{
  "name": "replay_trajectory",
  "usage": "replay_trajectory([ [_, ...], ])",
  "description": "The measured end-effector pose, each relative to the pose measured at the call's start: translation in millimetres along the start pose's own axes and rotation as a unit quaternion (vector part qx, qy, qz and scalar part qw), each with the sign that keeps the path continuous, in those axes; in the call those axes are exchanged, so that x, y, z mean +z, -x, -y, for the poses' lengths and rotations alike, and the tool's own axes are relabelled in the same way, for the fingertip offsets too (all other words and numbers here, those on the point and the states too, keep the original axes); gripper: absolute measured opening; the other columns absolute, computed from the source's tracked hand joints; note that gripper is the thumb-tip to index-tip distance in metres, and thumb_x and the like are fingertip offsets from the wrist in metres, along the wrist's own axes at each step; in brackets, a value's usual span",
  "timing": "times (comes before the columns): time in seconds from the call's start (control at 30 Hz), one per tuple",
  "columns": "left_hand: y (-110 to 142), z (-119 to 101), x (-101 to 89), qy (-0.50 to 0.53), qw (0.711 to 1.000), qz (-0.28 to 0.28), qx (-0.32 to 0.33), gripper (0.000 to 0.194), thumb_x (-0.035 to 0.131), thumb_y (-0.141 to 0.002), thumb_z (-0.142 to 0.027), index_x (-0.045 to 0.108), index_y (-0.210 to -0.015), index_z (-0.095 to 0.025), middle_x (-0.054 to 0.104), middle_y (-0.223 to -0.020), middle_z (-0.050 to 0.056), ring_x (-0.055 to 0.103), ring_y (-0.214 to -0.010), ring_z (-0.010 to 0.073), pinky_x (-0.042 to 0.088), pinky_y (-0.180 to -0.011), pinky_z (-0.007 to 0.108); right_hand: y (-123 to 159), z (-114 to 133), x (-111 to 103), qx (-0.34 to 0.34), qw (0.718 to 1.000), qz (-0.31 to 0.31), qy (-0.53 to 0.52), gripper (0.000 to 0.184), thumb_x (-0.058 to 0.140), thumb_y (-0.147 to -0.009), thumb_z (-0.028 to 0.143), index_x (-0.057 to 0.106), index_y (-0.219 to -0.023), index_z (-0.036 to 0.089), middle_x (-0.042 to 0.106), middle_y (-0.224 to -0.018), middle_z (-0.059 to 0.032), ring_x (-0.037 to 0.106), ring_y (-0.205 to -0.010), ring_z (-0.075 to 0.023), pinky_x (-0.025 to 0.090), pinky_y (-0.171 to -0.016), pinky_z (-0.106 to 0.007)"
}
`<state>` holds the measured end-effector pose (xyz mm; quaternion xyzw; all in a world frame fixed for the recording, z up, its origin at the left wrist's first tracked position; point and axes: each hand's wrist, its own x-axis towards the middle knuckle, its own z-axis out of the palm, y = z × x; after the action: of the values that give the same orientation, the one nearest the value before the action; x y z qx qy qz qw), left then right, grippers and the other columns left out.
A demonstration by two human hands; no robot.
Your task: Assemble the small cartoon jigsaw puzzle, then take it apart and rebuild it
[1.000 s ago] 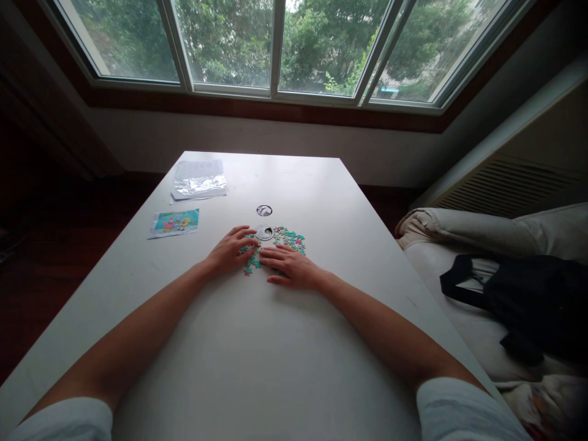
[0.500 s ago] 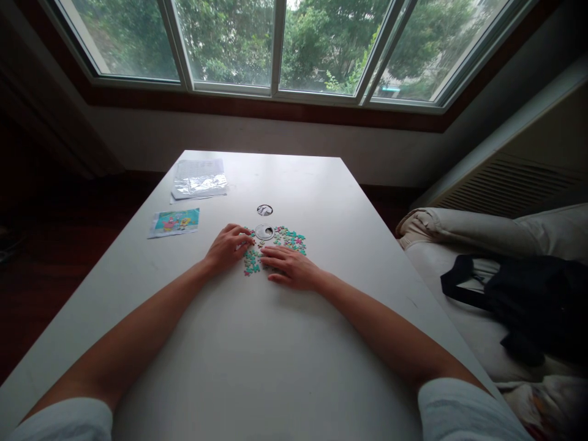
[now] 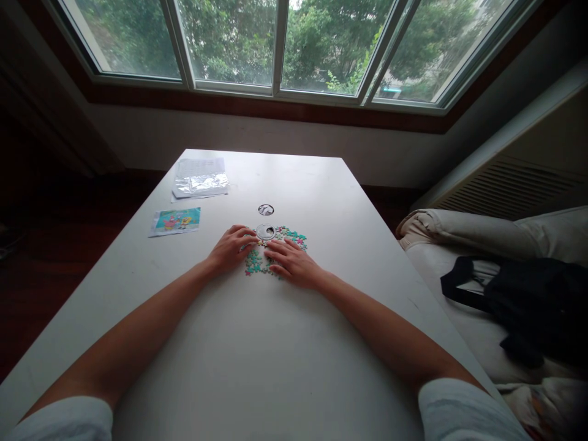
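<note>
Small jigsaw puzzle pieces (image 3: 254, 262), mostly green and teal with some pink, lie scattered on the white table (image 3: 257, 355). My left hand (image 3: 233, 246) rests at the left side of the pieces, fingers bent and apart, the fingertips touching some. Over the right part of the pile my right hand (image 3: 294, 262) lies palm down with its fingers spread, covering several pieces. A round, pale ring-like disc (image 3: 265, 231) lies among the pieces just beyond my fingertips. Farther off is a second round disc (image 3: 266, 209) with a dark edge and a shiny surface.
At the left lies a picture card (image 3: 177, 221) with cartoon figures. Behind it are a clear plastic bag and papers (image 3: 201, 177). A window (image 3: 275, 49) is beyond the table. To the right, a pale sofa (image 3: 459, 226) carries a dark bag (image 3: 528, 300).
My right hand has shifted slightly forward and its fingers have spread, baring some pieces near its thumb. My left hand has moved slightly to the right over the pieces.
</note>
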<state>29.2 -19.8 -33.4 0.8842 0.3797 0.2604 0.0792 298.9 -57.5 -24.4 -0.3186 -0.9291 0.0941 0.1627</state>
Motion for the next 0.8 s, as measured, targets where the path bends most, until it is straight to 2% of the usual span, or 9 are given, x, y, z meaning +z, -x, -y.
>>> replay_trajectory([
  [0.23,-1.1,-4.0,0.4,-0.005,1.000,0.004,0.005,0.023,0.055,-0.098,-0.028,0.074,-0.111,-0.030,0.069,-0.121,0.003,0.051,-0.122,0.0247,0.044,-0.109,0.046,-1.6,-2.6,-3.2,-0.019,0.999,-0.032,-0.039,0.036,0.041,-0.106,0.040,0.066,-0.129,0.027,0.065,-0.136,-0.0060,0.050,-0.137,-0.0217,0.024,-0.124,-0.048],
  [0.4,-1.5,-8.2,2.2,-0.003,1.000,0.012,0.012,0.025,0.055,-0.098,-0.029,0.072,-0.116,-0.029,0.070,-0.119,0.004,0.052,-0.118,0.0249,0.045,-0.106,0.046,-2.7,-8.6,1.2,0.024,0.995,-0.096,-0.030,0.032,0.047,-0.104,0.039,0.070,-0.120,0.024,0.069,-0.124,-0.0079,0.057,-0.123,-0.0236,0.038,-0.113,-0.046],
  [0.5,-1.6,-11.3,3.1,-0.012,1.000,0.014,0.005,0.027,0.055,-0.098,-0.029,0.072,-0.119,-0.027,0.070,-0.115,0.005,0.054,-0.114,0.0255,0.046,-0.103,0.046,-2.7,-12.0,4.8,0.055,0.992,-0.114,-0.010,0.031,0.051,-0.102,0.040,0.071,-0.119,0.024,0.069,-0.120,-0.0092,0.057,-0.117,-0.0259,0.042,-0.106,-0.047],
  [0.67,-1.9,-14.6,4.3,-0.011,1.000,0.021,0.005,0.025,0.053,-0.099,-0.029,0.073,-0.114,-0.028,0.071,-0.111,0.005,0.055,-0.112,0.0249,0.046,-0.103,0.046,-3.9,-13.5,8.2,0.053,0.993,-0.101,0.002,0.028,0.053,-0.101,0.040,0.072,-0.118,0.027,0.068,-0.123,-0.0085,0.054,-0.122,-0.0268,0.040,-0.108,-0.048],
  [0.8,-1.4,-13.7,6.4,-0.012,1.000,0.027,0.011,0.027,0.055,-0.097,-0.028,0.071,-0.119,-0.030,0.069,-0.121,0.004,0.053,-0.120,0.0256,0.044,-0.106,0.047,-4.5,-14.8,9.3,0.049,0.994,-0.097,0.003,0.027,0.055,-0.100,0.037,0.072,-0.120,0.029,0.064,-0.132,-0.0076,0.047,-0.133,-0.0271,0.036,-0.114,-0.050],
])
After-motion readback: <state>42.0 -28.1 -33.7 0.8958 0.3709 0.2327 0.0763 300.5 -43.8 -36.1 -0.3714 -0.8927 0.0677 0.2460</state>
